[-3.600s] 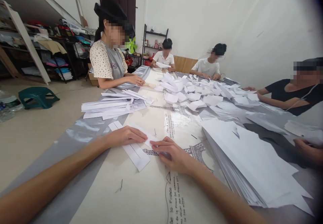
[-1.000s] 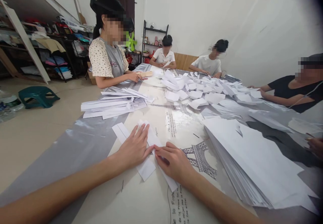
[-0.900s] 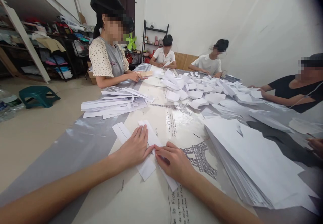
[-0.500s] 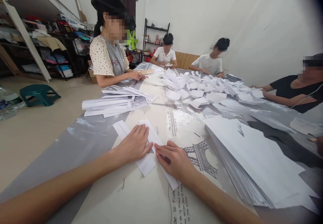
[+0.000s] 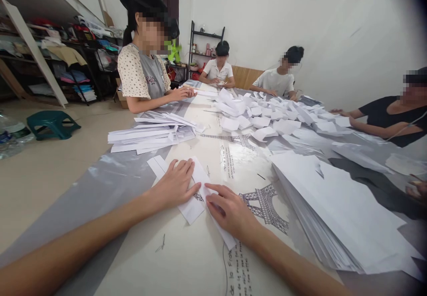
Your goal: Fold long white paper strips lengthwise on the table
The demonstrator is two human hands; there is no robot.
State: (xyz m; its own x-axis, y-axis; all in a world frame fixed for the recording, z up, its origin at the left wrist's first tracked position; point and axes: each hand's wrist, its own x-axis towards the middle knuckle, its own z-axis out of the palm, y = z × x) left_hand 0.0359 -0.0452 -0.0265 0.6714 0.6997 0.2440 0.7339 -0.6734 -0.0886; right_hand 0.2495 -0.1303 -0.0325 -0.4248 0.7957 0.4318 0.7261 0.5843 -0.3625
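1 paper strip (image 5: 199, 171) between my hands; left hand (image 5: 175, 183) flattened, over 2nd strip (image 5: 191, 211); right hand (image 5: 231, 209) curled, fingertips on 1st, cannot tell if pinching; paper stack (image 5: 333, 202) farther right.

Long counter (image 5: 143, 260), shiny grey and cream, with black tower drawings (image 5: 267, 207) on top. Near the front, a flat white paper strip (image 5: 190, 211), with another white paper strip (image 5: 200, 172) just beside. Past those, at left, a pile of long white paper strips (image 5: 150, 137). At right, a thick stack of big white paper sheets (image 5: 343, 207). Farther back, a heap of bent white paper pieces (image 5: 265, 120).
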